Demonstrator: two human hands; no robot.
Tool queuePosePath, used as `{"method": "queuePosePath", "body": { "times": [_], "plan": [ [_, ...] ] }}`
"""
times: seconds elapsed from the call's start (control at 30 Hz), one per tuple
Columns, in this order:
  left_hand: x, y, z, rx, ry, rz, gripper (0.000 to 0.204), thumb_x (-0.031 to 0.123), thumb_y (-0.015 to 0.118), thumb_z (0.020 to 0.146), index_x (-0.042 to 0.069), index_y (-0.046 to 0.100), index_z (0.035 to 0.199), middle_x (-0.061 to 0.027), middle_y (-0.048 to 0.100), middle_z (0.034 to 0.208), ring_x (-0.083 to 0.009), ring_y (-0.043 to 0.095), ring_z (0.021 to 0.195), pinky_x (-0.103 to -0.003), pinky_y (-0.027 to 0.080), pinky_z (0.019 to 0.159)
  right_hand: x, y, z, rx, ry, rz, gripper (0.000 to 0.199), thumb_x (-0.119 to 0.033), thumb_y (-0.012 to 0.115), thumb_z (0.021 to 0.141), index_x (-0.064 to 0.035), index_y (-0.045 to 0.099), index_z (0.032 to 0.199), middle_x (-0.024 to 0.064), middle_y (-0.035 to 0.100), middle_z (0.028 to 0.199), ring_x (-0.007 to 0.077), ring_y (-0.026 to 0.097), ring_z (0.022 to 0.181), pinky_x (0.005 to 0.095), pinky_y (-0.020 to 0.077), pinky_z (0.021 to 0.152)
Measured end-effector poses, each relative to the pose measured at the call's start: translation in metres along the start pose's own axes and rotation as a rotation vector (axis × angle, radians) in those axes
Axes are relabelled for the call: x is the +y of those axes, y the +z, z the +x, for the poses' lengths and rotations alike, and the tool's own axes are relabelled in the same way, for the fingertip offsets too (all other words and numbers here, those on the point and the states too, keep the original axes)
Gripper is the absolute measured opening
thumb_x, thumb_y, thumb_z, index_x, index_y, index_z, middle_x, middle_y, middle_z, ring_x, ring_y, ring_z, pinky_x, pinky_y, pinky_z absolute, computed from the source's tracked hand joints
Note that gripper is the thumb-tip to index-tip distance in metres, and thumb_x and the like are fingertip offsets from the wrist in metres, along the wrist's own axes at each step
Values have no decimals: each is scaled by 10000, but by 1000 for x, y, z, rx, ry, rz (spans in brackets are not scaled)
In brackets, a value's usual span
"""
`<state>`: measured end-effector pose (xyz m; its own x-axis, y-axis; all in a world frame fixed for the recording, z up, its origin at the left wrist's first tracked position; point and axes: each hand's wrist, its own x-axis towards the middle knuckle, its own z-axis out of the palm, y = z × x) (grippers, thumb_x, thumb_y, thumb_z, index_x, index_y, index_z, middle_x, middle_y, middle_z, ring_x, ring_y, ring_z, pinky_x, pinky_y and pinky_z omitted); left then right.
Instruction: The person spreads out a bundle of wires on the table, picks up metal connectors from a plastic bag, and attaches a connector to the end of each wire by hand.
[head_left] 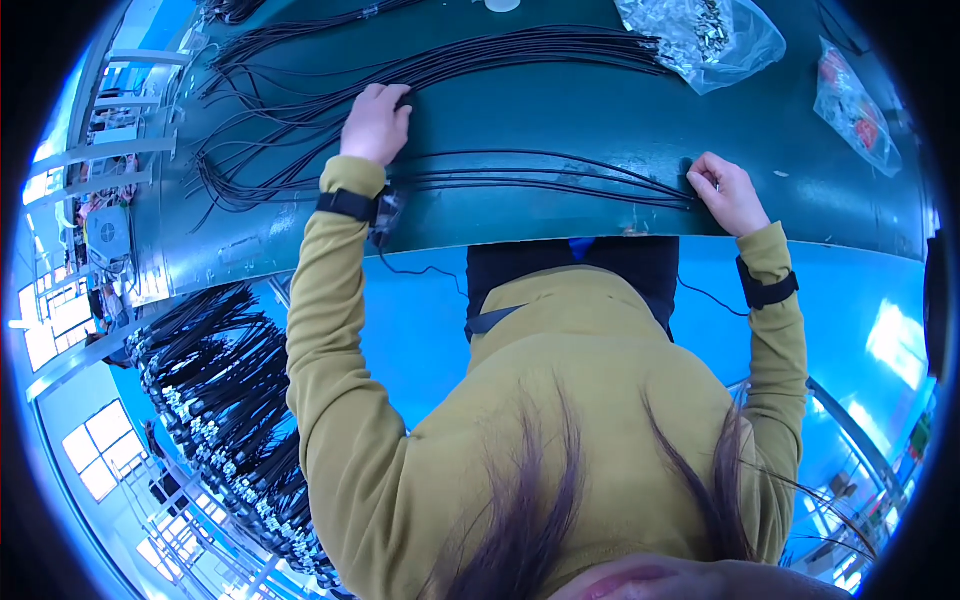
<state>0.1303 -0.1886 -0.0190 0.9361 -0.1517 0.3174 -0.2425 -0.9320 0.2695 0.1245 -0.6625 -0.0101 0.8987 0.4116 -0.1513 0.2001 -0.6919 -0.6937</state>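
Note:
Long thin black cables (540, 187) lie across the green table in front of me, their left parts curving into loops. My left hand (376, 125) is closed with curled fingers over the near side of a larger cable bundle (480, 62); its fingertips are partly hidden. Farther right, my right hand (728, 193) is closed in a pinch at the right-hand ends of the nearer cables. What lies between its thumb and finger is small, and appears to be a cable end.
A clear plastic bag of small metal parts (708, 40) lies at the back, touching the bundle's right ends. Another bag with reddish pieces (855, 110) is at the far right. Many black cables with connectors (225, 400) hang at the lower left, below the table edge (560, 240).

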Motion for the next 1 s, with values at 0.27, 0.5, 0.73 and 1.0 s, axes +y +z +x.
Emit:
{"method": "queuePosePath", "body": {
  "times": [0.27, 0.5, 0.73, 1.0],
  "plan": [
    [22, -18, 6, -547, -145, 178, 153, 170, 602, 802, 98, 595, 936, -138, 556, 931, -348, 571, 868, -454, 488, 732, 23, -26, 6, -222, 416, 966, 147, -88, 557, 883, 5, 544, 997, 38, 573, 866, 82, 496, 657, 193, 408, 542],
    [135, 52, 54, -119, 221, -95, 140, 190, 603, 807, 87, 591, 900, -139, 562, 940, -347, 585, 852, -449, 502, 709, 8, -12, 34, 29, 432, 1182, 196, -147, 540, 945, 15, 528, 1055, 43, 548, 863, 52, 464, 638, 165, 359, 465],
    [183, 74, 90, -460, 130, -52, 176, 195, 600, 836, 80, 591, 970, -113, 560, 959, -334, 575, 892, -433, 492, 715, 16, -10, 40, -18, 400, 1385, 234, -155, 546, 945, 30, 549, 1089, 49, 559, 828, 64, 479, 631, 173, 399, 497],
    [207, 109, 95, -113, 331, -186, 150, 181, 623, 805, 82, 591, 913, -117, 544, 926, -316, 567, 891, -426, 497, 704, -1, -16, 30, -15, 355, 1336, 267, -158, 526, 955, 13, 538, 1161, 31, 563, 858, 65, 509, 676, 185, 425, 541]
  ]
}}
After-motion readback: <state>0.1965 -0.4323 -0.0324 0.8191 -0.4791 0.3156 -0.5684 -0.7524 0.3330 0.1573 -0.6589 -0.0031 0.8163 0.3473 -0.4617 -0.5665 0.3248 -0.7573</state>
